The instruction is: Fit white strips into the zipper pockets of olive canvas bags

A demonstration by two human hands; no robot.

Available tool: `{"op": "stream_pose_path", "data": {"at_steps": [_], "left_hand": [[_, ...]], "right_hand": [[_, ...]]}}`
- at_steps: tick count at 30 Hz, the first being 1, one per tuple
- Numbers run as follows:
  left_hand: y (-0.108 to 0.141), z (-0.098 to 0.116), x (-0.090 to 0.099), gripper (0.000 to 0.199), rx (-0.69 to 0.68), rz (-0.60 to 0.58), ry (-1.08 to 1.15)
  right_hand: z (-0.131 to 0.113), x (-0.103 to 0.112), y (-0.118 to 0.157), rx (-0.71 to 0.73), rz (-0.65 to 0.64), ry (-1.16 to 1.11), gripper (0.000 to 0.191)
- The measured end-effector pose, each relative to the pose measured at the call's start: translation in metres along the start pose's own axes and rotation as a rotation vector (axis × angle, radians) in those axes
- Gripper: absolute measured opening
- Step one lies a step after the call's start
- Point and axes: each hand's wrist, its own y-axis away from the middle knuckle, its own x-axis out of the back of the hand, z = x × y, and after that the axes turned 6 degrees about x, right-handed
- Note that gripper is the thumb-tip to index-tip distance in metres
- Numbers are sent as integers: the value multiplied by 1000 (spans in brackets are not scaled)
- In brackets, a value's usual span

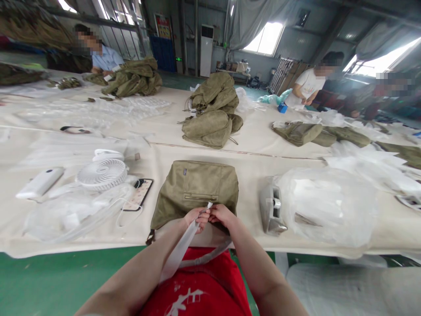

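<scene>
An olive-green bag (210, 180) lies flat before me, a zipped pocket (200, 197) across its front. Over its lower part, my left hand (197, 218) is closed around a long white wrapping strip (179, 252), which hangs down across my forearm. My right hand (223, 216) meets it fingertip to fingertip, pinching close to the strip's upper end; its grip is partly hidden. A strap covered in whitish wrapping (207, 258) loops below my hands, against my red apron (197, 294). At the bag's lower left corner is a dark strap end (150, 237).
Left of the bag are a white fan (102, 173), a phone (140, 195) and a white device (40, 183). A tape dispenser (273, 208) and clear plastic bag (332, 208) stand right. Olive bags (210, 127) lie ahead; co-workers (307, 85) stand across the table.
</scene>
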Motion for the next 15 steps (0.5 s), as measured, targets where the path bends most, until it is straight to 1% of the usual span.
{"op": "stream_pose_path", "data": {"at_steps": [3, 5, 7, 9, 10, 12, 15], "left_hand": [[2, -1, -2, 23, 26, -15, 29], [3, -1, 0, 20, 62, -32, 41], [4, 1, 3, 16, 85, -77, 55], [6, 2, 6, 17, 69, -121, 33], [6, 3, 7, 18, 47, -124, -6], [7, 6, 7, 22, 10, -98, -107], [5, 9, 1, 26, -13, 22, -272]], "right_hand": [[1, -2, -6, -8, 14, 72, 15], [0, -1, -10, -14, -7, 100, 14], [-4, 0, -13, -20, -41, 138, 14], [-7, 1, -15, -18, -73, 175, 15], [-9, 1, -16, -13, -84, 192, 16], [-12, 1, -19, 0, -94, 224, 17], [-14, 0, -21, 13, -70, 260, 20]]}}
